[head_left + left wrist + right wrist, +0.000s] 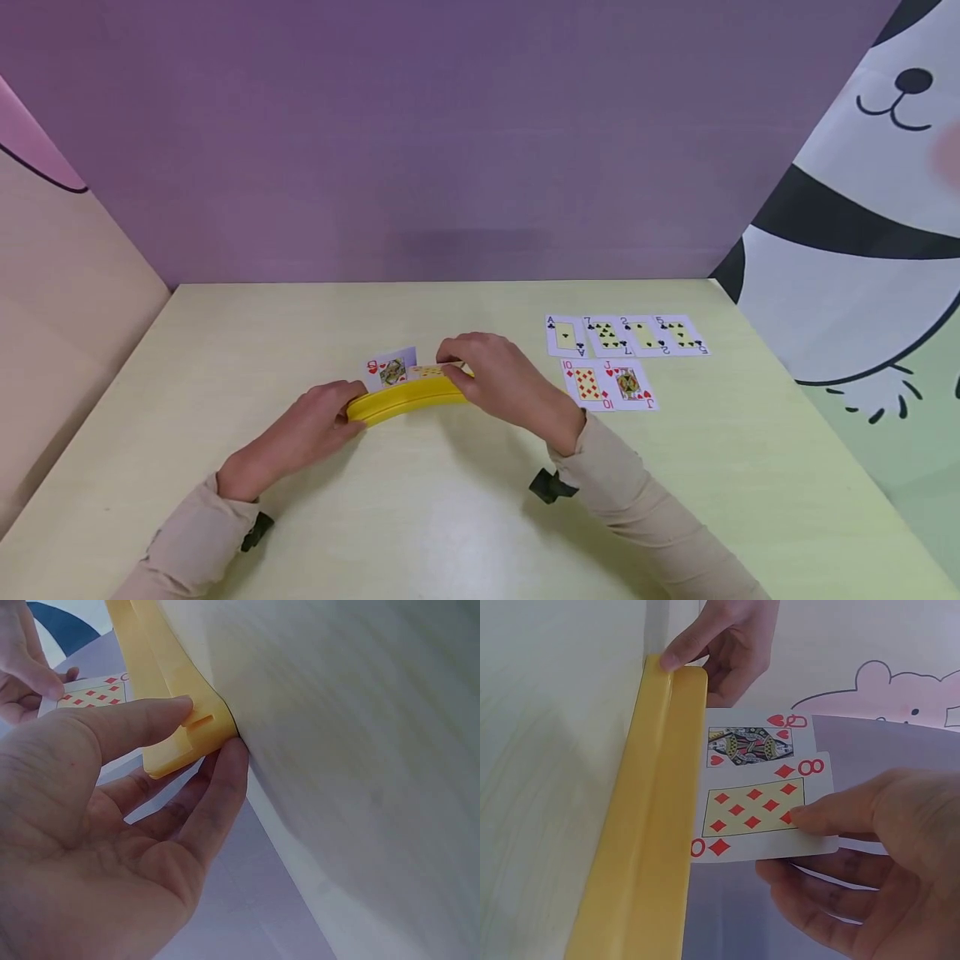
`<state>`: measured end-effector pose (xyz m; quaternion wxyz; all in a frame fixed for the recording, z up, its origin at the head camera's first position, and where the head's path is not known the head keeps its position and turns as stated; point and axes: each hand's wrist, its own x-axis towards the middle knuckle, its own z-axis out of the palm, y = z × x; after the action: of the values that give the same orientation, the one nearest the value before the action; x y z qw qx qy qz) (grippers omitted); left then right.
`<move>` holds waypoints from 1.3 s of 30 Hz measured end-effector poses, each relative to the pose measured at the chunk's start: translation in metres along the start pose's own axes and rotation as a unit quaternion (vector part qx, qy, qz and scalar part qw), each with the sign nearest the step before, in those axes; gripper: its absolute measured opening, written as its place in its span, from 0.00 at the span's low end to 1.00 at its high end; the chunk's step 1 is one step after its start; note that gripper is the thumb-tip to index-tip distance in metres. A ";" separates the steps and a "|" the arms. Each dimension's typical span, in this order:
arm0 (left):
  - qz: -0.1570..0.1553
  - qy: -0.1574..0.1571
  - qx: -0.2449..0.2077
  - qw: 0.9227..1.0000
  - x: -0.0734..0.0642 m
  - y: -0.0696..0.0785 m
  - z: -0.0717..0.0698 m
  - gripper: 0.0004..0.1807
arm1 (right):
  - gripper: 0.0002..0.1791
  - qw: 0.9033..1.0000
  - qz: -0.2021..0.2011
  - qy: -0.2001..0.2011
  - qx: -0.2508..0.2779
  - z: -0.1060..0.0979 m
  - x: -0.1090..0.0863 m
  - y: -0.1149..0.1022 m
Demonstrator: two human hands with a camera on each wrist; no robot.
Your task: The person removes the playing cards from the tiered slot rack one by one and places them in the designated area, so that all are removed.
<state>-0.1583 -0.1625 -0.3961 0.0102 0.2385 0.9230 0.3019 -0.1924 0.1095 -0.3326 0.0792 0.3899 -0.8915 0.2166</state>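
A curved yellow card holder stands on the table. My left hand grips its left end, with the thumb on the near face and fingers behind and below. The queen of hearts stands upright in the holder near that end. Beside it, slightly overlapping the queen, is the eight of diamonds, its lower edge at the holder. My right hand pinches the eight's outer side between thumb and fingers. How deep the card sits in the slot cannot be told.
To the right, face-up cards lie in two rows on the table. The back row has several clubs and spades, with an ace at its left. In front are the ten of diamonds and jack of hearts. A purple panel rises behind.
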 end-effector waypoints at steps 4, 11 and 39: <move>-0.003 -0.002 -0.004 1.000 0.000 0.001 0.000 0.10 | 0.06 1.000 0.002 0.001 0.002 -0.004 -0.001 0.001; -0.011 -0.005 -0.009 1.000 -0.001 0.000 0.001 0.11 | 0.07 1.000 0.016 0.007 -0.003 -0.011 -0.001 0.001; -0.007 0.002 -0.006 1.000 -0.001 -0.001 0.004 0.12 | 0.07 0.984 -0.074 0.163 0.016 -0.026 -0.021 0.001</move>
<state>-0.1574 -0.1620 -0.3999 0.0123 0.2312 0.9230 0.3073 -0.1795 0.1350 -0.3160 0.2332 0.4157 -0.8314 0.2856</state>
